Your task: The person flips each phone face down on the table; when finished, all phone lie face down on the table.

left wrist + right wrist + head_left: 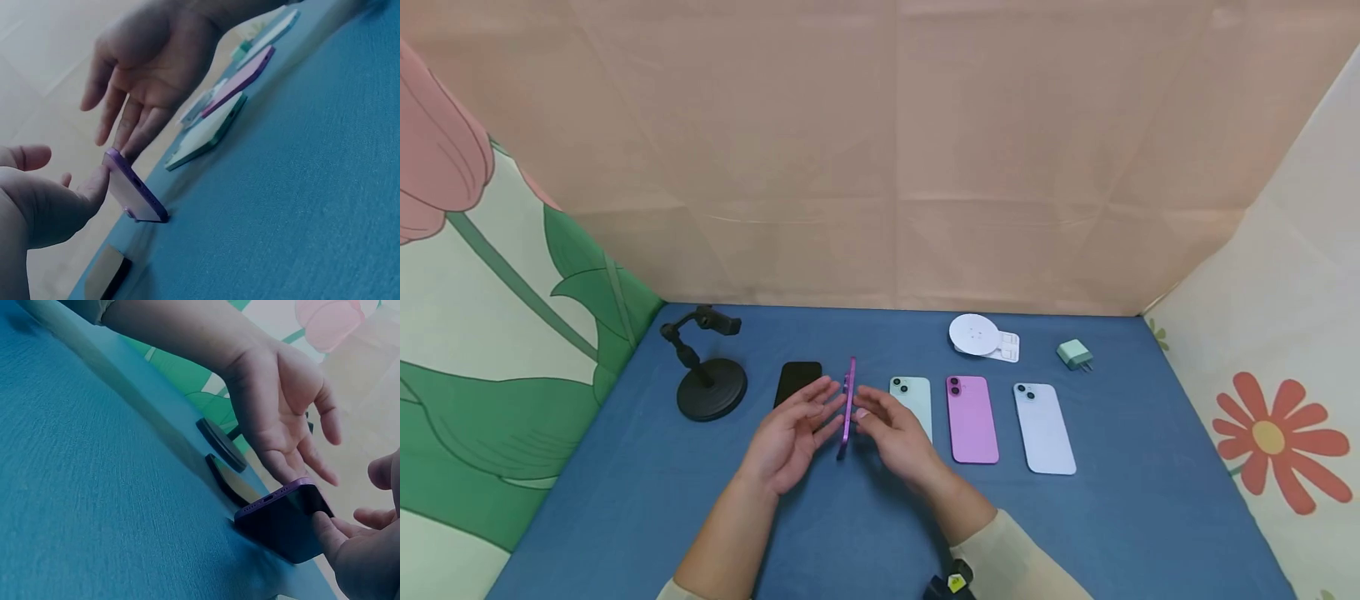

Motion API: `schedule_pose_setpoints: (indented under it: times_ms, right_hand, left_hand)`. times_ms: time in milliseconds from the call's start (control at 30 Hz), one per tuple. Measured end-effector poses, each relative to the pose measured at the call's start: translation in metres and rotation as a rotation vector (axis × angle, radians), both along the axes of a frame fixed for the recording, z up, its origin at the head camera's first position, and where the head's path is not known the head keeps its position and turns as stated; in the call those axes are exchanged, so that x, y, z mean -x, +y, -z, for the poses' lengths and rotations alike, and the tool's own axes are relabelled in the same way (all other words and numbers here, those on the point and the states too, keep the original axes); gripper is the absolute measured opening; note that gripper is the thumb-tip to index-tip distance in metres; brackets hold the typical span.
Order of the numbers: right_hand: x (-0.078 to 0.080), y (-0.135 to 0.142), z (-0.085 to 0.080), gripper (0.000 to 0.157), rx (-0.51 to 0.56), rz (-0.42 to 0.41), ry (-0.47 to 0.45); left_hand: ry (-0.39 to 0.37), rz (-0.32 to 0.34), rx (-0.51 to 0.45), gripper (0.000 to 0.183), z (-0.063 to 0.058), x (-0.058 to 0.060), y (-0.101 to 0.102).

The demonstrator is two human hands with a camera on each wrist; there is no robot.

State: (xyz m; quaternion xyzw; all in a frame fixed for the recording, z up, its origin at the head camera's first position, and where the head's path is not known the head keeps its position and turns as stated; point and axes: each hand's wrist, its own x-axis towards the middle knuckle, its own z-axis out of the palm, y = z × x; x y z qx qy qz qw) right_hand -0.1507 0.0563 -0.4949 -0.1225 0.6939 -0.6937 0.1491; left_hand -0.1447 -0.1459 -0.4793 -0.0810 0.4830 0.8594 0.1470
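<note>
A purple phone [848,407] stands on its long edge between the two hands. Its pale back [128,194] faces the left hand [792,442], and its dark screen [281,528] faces the right hand [897,435]. The left hand is palm up with straight, spread fingers, its fingertips right at the phone's back. On the other side, the right hand has loosely bent fingers, with a fingertip at the screen in the right wrist view. Neither hand wraps around the phone. A black phone [797,377] lies behind the left hand, and a mint phone [913,397] is partly hidden behind the right.
Right of the mint phone lie a pink phone [972,419] and a white phone [1045,429]. A round white charger [974,334] and a green plug adapter [1074,353] sit further back. At the left stands a black phone stand [712,390]. Fabric walls border the blue table [1120,517].
</note>
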Motion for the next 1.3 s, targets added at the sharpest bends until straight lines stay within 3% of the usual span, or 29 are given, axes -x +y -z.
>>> schedule_pose_setpoints:
  times_ms: [733,1300]
  right_hand:
    - [-0.005,0.022,0.006,0.053,-0.053,0.053,-0.033]
    - [-0.005,0.029,0.013,0.056,-0.128,0.036,-0.058]
  left_hand:
    - [-0.063,0.003,0.104,0.057,0.024,0.003,-0.003]
    - [-0.056,0.021,0.102,0.057,0.024,0.003,-0.003]
